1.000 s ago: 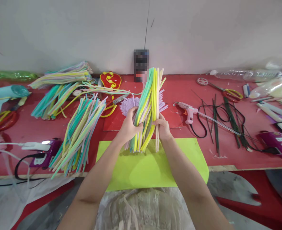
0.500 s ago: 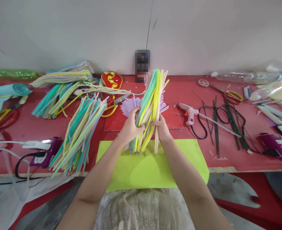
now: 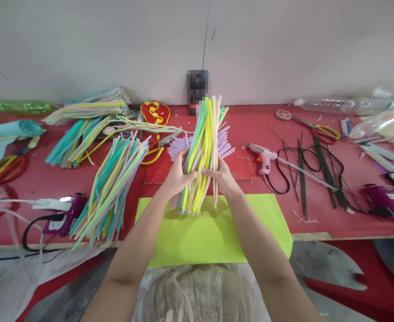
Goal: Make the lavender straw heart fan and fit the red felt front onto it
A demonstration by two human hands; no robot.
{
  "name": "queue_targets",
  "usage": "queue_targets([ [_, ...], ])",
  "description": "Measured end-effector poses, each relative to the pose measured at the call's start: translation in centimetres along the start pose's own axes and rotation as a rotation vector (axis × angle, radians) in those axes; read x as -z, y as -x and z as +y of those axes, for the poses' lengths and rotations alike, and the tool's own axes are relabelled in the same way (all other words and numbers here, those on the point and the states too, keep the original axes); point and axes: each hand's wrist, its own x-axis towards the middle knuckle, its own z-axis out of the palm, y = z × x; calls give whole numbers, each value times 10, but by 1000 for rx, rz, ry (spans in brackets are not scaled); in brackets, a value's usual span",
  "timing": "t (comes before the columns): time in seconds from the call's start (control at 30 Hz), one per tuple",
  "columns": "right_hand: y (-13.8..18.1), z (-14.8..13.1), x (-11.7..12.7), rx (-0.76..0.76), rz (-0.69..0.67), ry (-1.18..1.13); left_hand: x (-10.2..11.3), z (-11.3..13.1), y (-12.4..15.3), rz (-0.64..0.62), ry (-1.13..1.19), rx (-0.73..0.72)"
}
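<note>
Between my hands stands a thick bundle of pipe cleaners (image 3: 201,152) in yellow, green, pink and cream, its lower ends over the lime-green mat (image 3: 217,237). My left hand (image 3: 181,176) wraps the bundle's left side, thumb across the front. On the right side, my right hand (image 3: 221,176) grips it with its thumb over the yellow strands; its other fingers are partly hidden behind. Behind the bundle, lilac pipe cleaners (image 3: 224,142) fan out on a red board (image 3: 240,167), partly covered by the bundle.
Left of me lie more pipe-cleaner bundles (image 3: 111,188), red-and-yellow scissors (image 3: 6,167) and a purple power socket (image 3: 68,214). A pink glue gun (image 3: 264,157), dark stems (image 3: 300,179) and long scissors (image 3: 320,132) rest on the right. A pixelated dark object (image 3: 197,87) leans at the wall.
The bundle has shifted slightly left and stands more upright, with its top swung left. Both hands moved along with it and still grip it.
</note>
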Motion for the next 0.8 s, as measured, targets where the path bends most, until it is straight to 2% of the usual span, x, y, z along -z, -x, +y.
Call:
queue_targets([
  [0.3,-1,-1,-3,4,7,-9,5,8,0,-27,28,74],
  [0.6,-2,1,0,11,-7,2,6,-2,-2,-34,4,32],
  [0.8,-4,9,3,37,7,47,-4,-6,0,-29,64,24],
])
